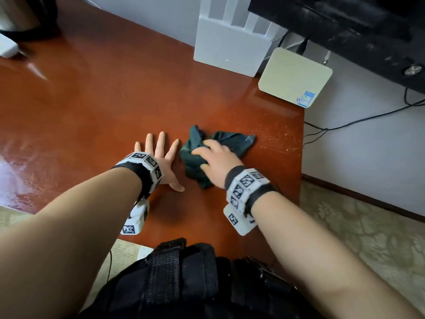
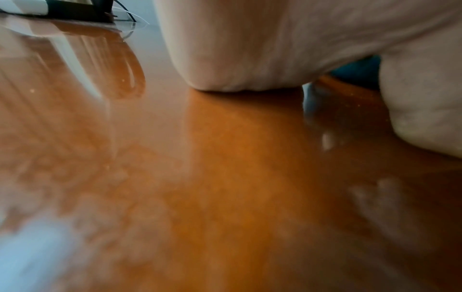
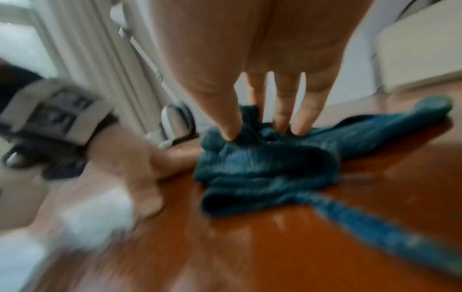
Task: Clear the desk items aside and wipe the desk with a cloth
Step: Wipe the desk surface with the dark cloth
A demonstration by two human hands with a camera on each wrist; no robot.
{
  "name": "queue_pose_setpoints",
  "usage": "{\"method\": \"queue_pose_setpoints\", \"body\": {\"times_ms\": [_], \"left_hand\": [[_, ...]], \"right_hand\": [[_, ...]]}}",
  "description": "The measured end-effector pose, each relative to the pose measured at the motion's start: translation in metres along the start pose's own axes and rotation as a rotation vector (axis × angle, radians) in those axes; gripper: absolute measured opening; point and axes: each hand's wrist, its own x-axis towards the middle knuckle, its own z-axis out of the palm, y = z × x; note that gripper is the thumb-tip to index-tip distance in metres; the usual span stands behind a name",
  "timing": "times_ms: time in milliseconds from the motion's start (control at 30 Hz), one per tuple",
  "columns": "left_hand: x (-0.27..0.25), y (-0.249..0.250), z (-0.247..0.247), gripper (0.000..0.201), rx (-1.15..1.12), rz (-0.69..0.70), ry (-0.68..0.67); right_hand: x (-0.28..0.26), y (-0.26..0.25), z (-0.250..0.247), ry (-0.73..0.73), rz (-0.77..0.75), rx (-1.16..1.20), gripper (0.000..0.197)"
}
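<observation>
A crumpled dark teal cloth (image 1: 239,141) (image 3: 262,170) lies on the glossy red-brown desk (image 1: 103,100) (image 3: 250,247), near its right edge. My right hand (image 1: 218,160) (image 3: 262,49) lies on top of the cloth, and its fingertips (image 3: 230,134) press down into the folds. Just left of the cloth, my left hand (image 1: 161,155) (image 3: 130,164) rests flat on the desk with its fingers spread, holding nothing. The left wrist view shows the palm (image 2: 250,49) against the desk (image 2: 225,177), with a sliver of the cloth (image 2: 357,71) beyond it.
A white ribbed box (image 1: 230,47) and a cream square device (image 1: 294,77) stand at the desk's back right, below a black screen (image 1: 345,26). A dark kettle (image 1: 25,17) sits at the back left. Dusty specks (image 1: 276,134) lie right of the cloth. Cables (image 1: 358,120) hang past the right edge.
</observation>
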Motion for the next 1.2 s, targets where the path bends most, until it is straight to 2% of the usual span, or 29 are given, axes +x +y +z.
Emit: {"method": "queue_pose_setpoints", "body": {"times_ms": [67,233,333,467,633,700,800,867,933,1033,1100,1133,1200], "left_hand": [[0.000,0.000,-0.001,0.129,0.010,-0.002,-0.013],[0.000,0.000,-0.002,0.130,-0.001,0.000,-0.024],[0.002,-0.001,-0.002,0.132,0.000,-0.002,-0.024],[0.003,0.001,-0.003,0.133,0.016,-0.009,-0.030],[0.003,0.002,-0.004,0.135,0.017,-0.016,-0.027],[0.003,0.002,-0.005,0.135,0.010,-0.014,-0.030],[0.003,0.002,-0.005,0.135,0.010,-0.011,-0.030],[0.003,0.001,-0.005,0.135,0.011,-0.006,-0.025],[0.002,0.001,-0.004,0.134,0.006,-0.003,-0.018],[-0.001,0.001,-0.003,0.133,0.004,0.003,-0.001],[-0.002,0.001,-0.002,0.132,-0.002,0.008,0.010],[-0.002,0.000,-0.002,0.131,-0.005,0.011,0.013],[-0.003,-0.001,-0.001,0.131,-0.009,0.017,0.018]], "right_hand": [[0.006,-0.010,0.014,-0.057,0.009,-0.090,0.051],[0.017,0.003,0.015,0.007,-0.044,-0.193,0.045],[0.024,0.028,0.009,0.029,0.020,-0.203,0.045],[0.019,0.090,-0.003,0.086,0.314,-0.148,0.046],[-0.020,0.163,-0.015,0.183,0.627,-0.020,0.045],[-0.033,0.174,-0.016,0.181,0.739,0.037,0.046],[-0.050,0.176,-0.024,0.187,0.883,0.261,0.049],[-0.059,0.175,-0.034,0.251,0.866,0.377,0.047],[-0.067,0.167,-0.045,0.309,0.780,0.525,0.045],[-0.078,0.148,-0.058,0.386,0.620,0.958,0.041],[-0.080,0.130,-0.059,0.354,0.582,1.151,0.040],[-0.080,0.123,-0.056,0.309,0.601,1.089,0.041],[-0.077,0.116,-0.042,0.260,0.674,0.693,0.048]]}}
